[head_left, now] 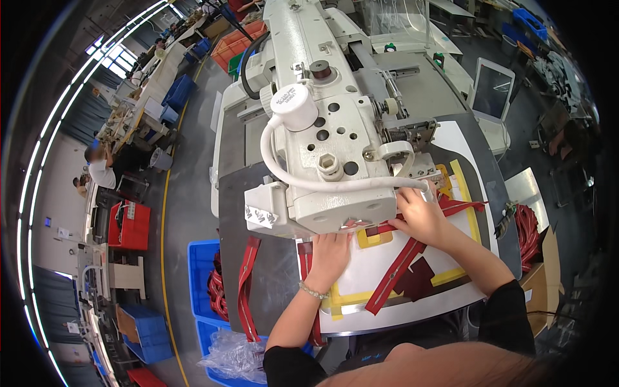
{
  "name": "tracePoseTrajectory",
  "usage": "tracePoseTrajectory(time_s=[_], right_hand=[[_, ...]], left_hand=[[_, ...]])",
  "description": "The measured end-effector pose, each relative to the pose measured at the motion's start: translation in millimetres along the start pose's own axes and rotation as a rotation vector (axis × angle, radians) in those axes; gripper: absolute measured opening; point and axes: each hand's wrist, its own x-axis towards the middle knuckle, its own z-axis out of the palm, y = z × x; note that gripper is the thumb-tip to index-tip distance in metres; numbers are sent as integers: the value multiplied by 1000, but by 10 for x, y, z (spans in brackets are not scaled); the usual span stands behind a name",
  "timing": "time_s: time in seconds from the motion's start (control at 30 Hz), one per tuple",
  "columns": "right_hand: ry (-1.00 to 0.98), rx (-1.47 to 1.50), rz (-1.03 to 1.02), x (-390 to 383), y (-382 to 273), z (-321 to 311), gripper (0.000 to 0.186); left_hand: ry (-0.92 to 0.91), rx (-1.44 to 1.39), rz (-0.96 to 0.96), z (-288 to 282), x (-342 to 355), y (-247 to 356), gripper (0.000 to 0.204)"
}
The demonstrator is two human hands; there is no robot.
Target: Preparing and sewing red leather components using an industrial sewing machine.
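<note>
A white industrial sewing machine head [342, 193] stands over a white template sheet [445, 248] with yellow-taped edges. My left hand [332, 255] reaches under the front of the head, palm down, its fingertips hidden. Beside it lies a red zipper strip [305, 257]. My right hand [422, 218] is at the head's right side, fingers bent and closed on a red zipper [454, 208] that runs across the template. Below that hand, another red zipper [394, 277] slants over the template beside a dark red fabric piece [414, 279].
Another red zipper [245, 284] hangs over the table's left side. Blue bins [202, 258] with red zippers stand at the left, near a clear plastic bag [235, 355]. At right are bundled red zippers [527, 235], a cardboard box [548, 277] and a screen [493, 89].
</note>
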Motion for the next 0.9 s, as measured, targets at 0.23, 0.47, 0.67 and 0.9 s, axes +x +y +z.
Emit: tracePoseTrajectory(time_s=[0.23, 0.47, 0.67, 0.9], right_hand=[[-95, 126, -16, -18, 24, 148, 46], [-94, 344, -87, -9, 82, 206, 22], [-211, 752, -15, 34, 120, 50, 23], [-267, 770, 30, 35, 141, 64, 27]], left_hand=[[-26, -74, -18, -15, 31, -8, 15], [-78, -157, -98, -36, 14, -6, 19], [-88, -294, -166, -61, 23, -16, 21], [-51, -261, -122, -43, 20, -27, 19]])
